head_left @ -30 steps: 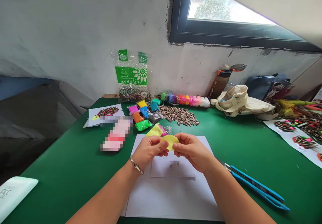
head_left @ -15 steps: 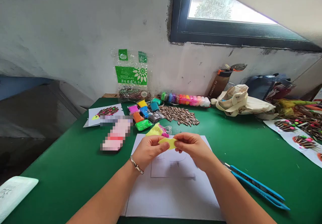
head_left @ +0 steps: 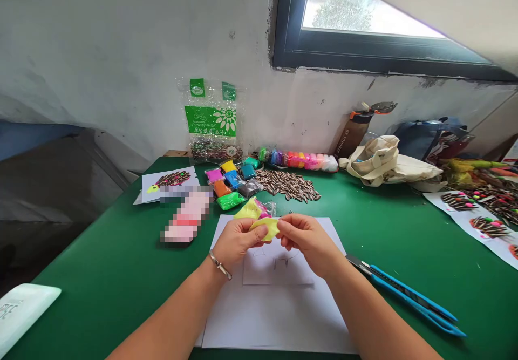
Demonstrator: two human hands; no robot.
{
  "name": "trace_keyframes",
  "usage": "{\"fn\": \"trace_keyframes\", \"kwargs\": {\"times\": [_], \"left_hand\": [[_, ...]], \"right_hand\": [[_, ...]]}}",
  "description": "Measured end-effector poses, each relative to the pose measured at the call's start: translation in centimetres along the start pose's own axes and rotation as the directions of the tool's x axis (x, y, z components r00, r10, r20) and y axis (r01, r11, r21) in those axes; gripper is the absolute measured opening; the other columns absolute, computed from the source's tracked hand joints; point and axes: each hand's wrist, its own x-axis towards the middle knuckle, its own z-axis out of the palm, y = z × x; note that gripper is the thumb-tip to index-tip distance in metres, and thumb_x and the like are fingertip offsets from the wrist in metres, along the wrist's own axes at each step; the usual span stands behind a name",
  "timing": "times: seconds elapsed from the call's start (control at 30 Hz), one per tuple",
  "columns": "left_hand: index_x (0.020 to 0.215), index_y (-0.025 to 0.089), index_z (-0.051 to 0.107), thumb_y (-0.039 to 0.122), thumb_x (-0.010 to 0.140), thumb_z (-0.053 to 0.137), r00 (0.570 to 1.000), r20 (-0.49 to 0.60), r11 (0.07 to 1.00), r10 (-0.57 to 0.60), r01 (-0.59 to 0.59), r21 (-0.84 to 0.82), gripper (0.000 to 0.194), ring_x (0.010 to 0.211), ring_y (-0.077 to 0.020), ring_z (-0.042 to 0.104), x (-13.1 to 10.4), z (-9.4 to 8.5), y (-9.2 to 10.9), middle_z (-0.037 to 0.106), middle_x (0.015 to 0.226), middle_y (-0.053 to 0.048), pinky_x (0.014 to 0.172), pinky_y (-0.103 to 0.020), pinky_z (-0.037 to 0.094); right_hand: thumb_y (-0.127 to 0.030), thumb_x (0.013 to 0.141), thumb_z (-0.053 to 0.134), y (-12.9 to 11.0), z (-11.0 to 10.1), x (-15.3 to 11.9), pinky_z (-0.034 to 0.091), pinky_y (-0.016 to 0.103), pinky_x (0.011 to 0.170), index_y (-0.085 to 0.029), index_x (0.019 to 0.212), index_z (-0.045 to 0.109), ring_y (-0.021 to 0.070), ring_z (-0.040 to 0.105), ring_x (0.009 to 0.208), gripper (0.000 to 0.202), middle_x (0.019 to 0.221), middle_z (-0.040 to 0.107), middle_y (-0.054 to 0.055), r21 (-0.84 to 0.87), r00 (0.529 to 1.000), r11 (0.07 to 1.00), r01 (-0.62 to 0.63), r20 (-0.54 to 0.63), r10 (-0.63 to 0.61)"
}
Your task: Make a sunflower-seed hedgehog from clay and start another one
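Note:
A flattened piece of yellow modelling clay point(head_left: 270, 227) is held up between my two hands. My left hand point(head_left: 239, 241) pinches its left part, thumb across the front. My right hand point(head_left: 308, 237) grips the right end between thumb and fingertips. Below them lies a small sheet of paper point(head_left: 279, 274) with a pencil outline, partly covered by my hands. It rests on a larger white sheet point(head_left: 259, 317). Just behind my hands is an opened yellow clay packet point(head_left: 247, 209).
Several coloured clay packets point(head_left: 230, 201) and a pile of sunflower seeds point(head_left: 289, 184) lie behind. Blue-handled scissors point(head_left: 416, 300) are at the right, near finished seed pictures point(head_left: 477, 214). A seed bag point(head_left: 212, 122) leans on the wall. A cloth bag point(head_left: 376, 160) stands right.
The yellow clay has tilted and shifted slightly left, showing more of its face. My right fingers have changed their hold at its right end.

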Motion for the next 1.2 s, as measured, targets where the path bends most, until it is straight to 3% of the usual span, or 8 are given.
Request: {"fn": "trace_keyframes", "kwargs": {"times": [0.27,0.5,0.63,0.87,1.2], "left_hand": [[0.076,0.012,0.072,0.049,0.066,0.072,0.999,0.012,0.999,0.038,-0.038,0.032,0.038,0.069,-0.0153,0.057,0.15,0.21,-0.27,0.066,0.072,-0.005,0.064,-0.025,0.046],[0.083,0.011,0.072,0.046,0.069,0.072,0.998,-0.008,0.998,0.059,-0.059,-0.024,0.038,0.074,-0.0168,0.058,0.23,0.08,-0.69,0.067,0.076,-0.007,0.071,-0.029,0.047],[0.083,0.01,0.072,0.046,0.069,0.071,0.998,-0.001,0.997,0.062,-0.062,-0.045,0.038,0.074,-0.0178,0.059,0.27,0.18,-0.75,0.067,0.076,-0.008,0.073,-0.031,0.048],[0.073,0.011,0.072,0.045,0.066,0.074,0.997,-0.009,0.995,0.071,-0.071,-0.076,0.035,0.065,-0.0131,0.055,0.34,0.34,-0.67,0.063,0.066,-0.004,0.064,-0.025,0.046],[0.076,0.012,0.072,0.047,0.066,0.074,0.999,-0.028,0.997,0.042,-0.044,-0.063,0.037,0.071,-0.0148,0.058,0.31,0.19,-0.65,0.067,0.073,-0.006,0.07,-0.027,0.048]], "right_hand": [[-0.04,0.074,0.065,-0.16,0.29,-0.37,0.035,0.023,0.052,-0.015,0.069,0.061,0.009,0.046,0.053,0.026,0.059,0.059,0.0,-0.086,0.999,0.995,0.043,0.035,-0.04],[-0.039,0.071,0.069,0.29,0.23,0.01,0.035,0.022,0.051,-0.015,0.081,0.061,0.008,0.045,0.055,0.027,0.069,0.058,0.0,-0.014,0.997,0.999,-0.03,0.064,0.031],[-0.035,0.073,0.067,0.48,0.45,-0.03,0.034,0.022,0.051,-0.015,0.073,0.058,0.0072,0.043,0.053,0.022,0.062,0.056,-0.001,-0.005,0.999,1.0,-0.009,0.052,0.01],[-0.037,0.074,0.066,0.13,0.48,-0.32,0.033,0.021,0.048,-0.017,0.064,0.052,0.0073,0.044,0.05,0.026,0.056,0.054,-0.003,-0.085,0.997,0.996,0.022,0.074,-0.016],[-0.036,0.068,0.072,0.14,0.56,-0.22,0.034,0.021,0.049,-0.016,0.073,0.057,0.0067,0.044,0.051,0.026,0.061,0.053,-0.003,-0.027,0.996,0.998,-0.055,0.073,0.056]]}}
